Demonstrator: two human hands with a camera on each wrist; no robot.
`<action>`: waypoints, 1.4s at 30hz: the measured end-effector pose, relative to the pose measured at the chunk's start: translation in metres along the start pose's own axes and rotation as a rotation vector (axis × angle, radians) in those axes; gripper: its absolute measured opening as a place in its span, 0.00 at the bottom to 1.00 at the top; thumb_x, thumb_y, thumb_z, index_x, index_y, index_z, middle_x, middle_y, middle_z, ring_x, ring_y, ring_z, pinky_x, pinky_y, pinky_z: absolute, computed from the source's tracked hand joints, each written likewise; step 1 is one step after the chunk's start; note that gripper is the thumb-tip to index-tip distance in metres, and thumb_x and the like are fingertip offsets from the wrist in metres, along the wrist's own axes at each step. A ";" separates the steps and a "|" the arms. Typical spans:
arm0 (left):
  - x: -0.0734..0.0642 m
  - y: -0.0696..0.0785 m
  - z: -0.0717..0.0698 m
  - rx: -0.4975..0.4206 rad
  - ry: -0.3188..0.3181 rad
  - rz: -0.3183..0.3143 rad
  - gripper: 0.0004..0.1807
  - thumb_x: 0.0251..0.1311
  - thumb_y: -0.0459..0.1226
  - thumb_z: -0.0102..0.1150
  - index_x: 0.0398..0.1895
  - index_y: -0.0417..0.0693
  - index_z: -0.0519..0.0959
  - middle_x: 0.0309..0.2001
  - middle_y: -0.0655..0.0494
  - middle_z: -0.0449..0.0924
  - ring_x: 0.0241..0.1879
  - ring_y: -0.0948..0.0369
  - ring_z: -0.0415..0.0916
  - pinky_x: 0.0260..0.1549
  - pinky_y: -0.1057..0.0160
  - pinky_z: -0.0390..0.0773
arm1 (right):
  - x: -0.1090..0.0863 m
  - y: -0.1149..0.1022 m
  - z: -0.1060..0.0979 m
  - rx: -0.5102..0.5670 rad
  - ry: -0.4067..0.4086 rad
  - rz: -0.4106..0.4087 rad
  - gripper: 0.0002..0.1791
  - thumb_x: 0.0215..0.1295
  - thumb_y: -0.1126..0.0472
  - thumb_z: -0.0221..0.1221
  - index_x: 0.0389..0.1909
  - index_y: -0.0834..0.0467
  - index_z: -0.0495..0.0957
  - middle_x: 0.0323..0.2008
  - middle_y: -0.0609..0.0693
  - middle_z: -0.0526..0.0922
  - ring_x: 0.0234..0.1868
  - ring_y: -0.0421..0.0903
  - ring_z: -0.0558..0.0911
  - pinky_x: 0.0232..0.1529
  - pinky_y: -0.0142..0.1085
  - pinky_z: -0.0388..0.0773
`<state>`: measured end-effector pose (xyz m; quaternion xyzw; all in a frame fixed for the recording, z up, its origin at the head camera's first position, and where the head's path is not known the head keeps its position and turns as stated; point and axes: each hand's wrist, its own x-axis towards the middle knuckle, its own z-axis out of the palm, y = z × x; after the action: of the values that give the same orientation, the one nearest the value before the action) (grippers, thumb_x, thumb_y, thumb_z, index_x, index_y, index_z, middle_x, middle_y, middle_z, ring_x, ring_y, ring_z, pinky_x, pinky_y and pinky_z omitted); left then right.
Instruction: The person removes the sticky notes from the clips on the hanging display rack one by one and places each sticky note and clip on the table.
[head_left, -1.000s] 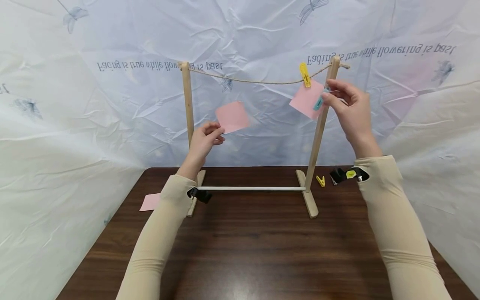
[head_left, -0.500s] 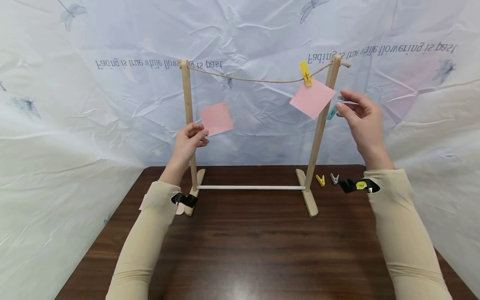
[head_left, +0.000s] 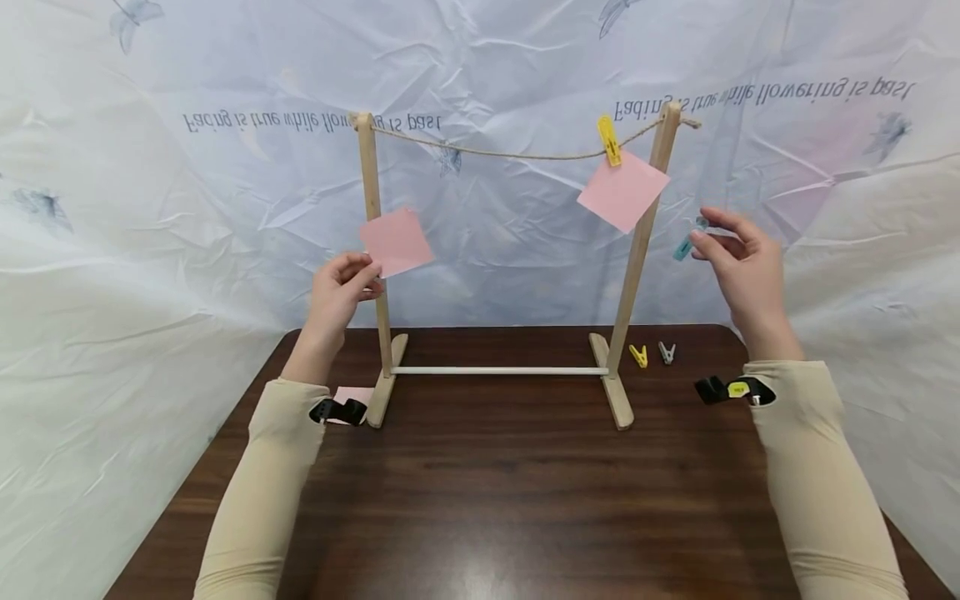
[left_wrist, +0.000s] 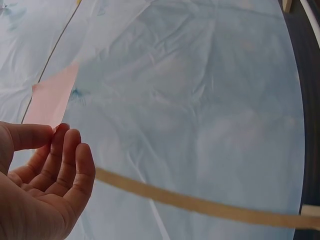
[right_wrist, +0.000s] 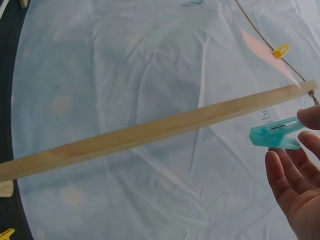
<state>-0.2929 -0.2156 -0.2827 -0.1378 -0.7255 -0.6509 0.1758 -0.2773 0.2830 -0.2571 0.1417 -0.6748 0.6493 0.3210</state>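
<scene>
My left hand (head_left: 337,292) pinches a pink square of paper (head_left: 399,242) by its lower corner, in front of the left post of a wooden stand. In the left wrist view the thumb and index finger meet on that paper (left_wrist: 52,100). Right of the stand, my right hand (head_left: 746,271) holds a teal clothespin (head_left: 683,247) between thumb and fingers. The right wrist view shows this clothespin (right_wrist: 272,135) apart from the rope and post. A yellow clothespin (head_left: 609,142) fastens another pink paper square (head_left: 625,192) to the rope (head_left: 510,155) near the right post.
The stand's right post (head_left: 643,242) and white crossbar (head_left: 498,371) rise from the dark wooden table (head_left: 480,483). A yellow clothespin (head_left: 638,356) and a grey clothespin (head_left: 667,352) lie right of the base. More pink paper (head_left: 352,393) lies by the left foot, partly behind my wrist.
My left hand has moved left with the pink paper, toward the left post. My right hand has drawn back right and down with the teal clothespin, away from the hanging paper.
</scene>
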 end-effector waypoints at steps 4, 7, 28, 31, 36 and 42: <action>-0.005 -0.003 -0.012 -0.003 0.009 -0.004 0.10 0.71 0.37 0.60 0.46 0.39 0.76 0.33 0.63 0.82 0.30 0.63 0.80 0.36 0.69 0.83 | -0.006 0.011 -0.010 -0.044 -0.007 0.022 0.20 0.65 0.68 0.66 0.58 0.59 0.82 0.50 0.49 0.79 0.39 0.36 0.83 0.39 0.22 0.80; -0.010 -0.006 -0.023 -0.011 0.024 -0.007 0.08 0.70 0.36 0.61 0.44 0.41 0.76 0.33 0.62 0.82 0.29 0.63 0.81 0.35 0.70 0.83 | -0.010 0.018 -0.017 -0.073 -0.013 0.042 0.22 0.66 0.68 0.66 0.61 0.59 0.80 0.50 0.49 0.78 0.41 0.35 0.83 0.39 0.22 0.80; -0.067 -0.053 -0.091 -0.006 0.085 -0.179 0.02 0.67 0.31 0.63 0.38 0.46 0.79 0.29 0.65 0.85 0.25 0.67 0.83 0.29 0.72 0.82 | -0.036 0.074 -0.067 -0.486 -0.059 0.284 0.30 0.70 0.58 0.63 0.71 0.60 0.69 0.45 0.39 0.77 0.43 0.27 0.73 0.35 0.18 0.72; -0.075 -0.061 -0.100 0.008 0.080 -0.197 0.03 0.67 0.32 0.63 0.38 0.47 0.79 0.29 0.65 0.85 0.26 0.67 0.83 0.29 0.72 0.82 | -0.040 0.084 -0.070 -0.546 -0.079 0.321 0.32 0.71 0.55 0.62 0.72 0.60 0.68 0.50 0.47 0.77 0.44 0.27 0.72 0.35 0.18 0.72; -0.088 -0.068 -0.112 0.113 0.054 -0.218 0.04 0.69 0.35 0.63 0.42 0.44 0.79 0.30 0.66 0.84 0.27 0.67 0.83 0.31 0.71 0.83 | -0.049 0.100 -0.070 -0.630 -0.145 0.352 0.34 0.73 0.50 0.59 0.74 0.61 0.65 0.61 0.63 0.75 0.51 0.39 0.76 0.38 0.20 0.71; -0.106 -0.077 -0.122 0.317 0.000 -0.280 0.19 0.72 0.41 0.59 0.51 0.31 0.74 0.32 0.71 0.81 0.29 0.69 0.81 0.32 0.70 0.83 | -0.064 0.116 -0.064 -0.676 -0.255 0.386 0.34 0.75 0.47 0.56 0.74 0.63 0.64 0.61 0.69 0.74 0.58 0.62 0.74 0.44 0.38 0.75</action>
<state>-0.2216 -0.3428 -0.3868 -0.0063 -0.8311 -0.5465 0.1031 -0.2839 0.3436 -0.3914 -0.0217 -0.8987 0.4164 0.1358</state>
